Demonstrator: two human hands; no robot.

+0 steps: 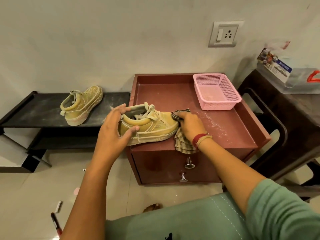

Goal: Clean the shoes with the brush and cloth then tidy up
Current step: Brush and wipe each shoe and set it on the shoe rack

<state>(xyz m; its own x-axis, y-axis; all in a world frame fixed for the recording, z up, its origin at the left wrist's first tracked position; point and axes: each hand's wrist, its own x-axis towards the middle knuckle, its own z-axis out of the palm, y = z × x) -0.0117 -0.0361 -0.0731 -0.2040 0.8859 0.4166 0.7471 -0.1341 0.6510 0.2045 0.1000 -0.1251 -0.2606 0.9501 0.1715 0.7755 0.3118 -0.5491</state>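
The tan shoe (pixel 149 125) sits on its sole at the front left corner of the maroon cabinet (pixel 173 90), toe pointing right. The left hand (pixel 114 130) grips its heel, fingers hooked over the collar and thumb against the side, apparently to steady it. The right hand (pixel 190 126), fingers curled round a bunched striped cloth (pixel 183 144), presses it on the toe to wipe. The second shoe (pixel 81 105) waits well apart on the black rack (pixel 34 111). A pink basket (pixel 220 104) stands at the cabinet's back right; no brush is visible.
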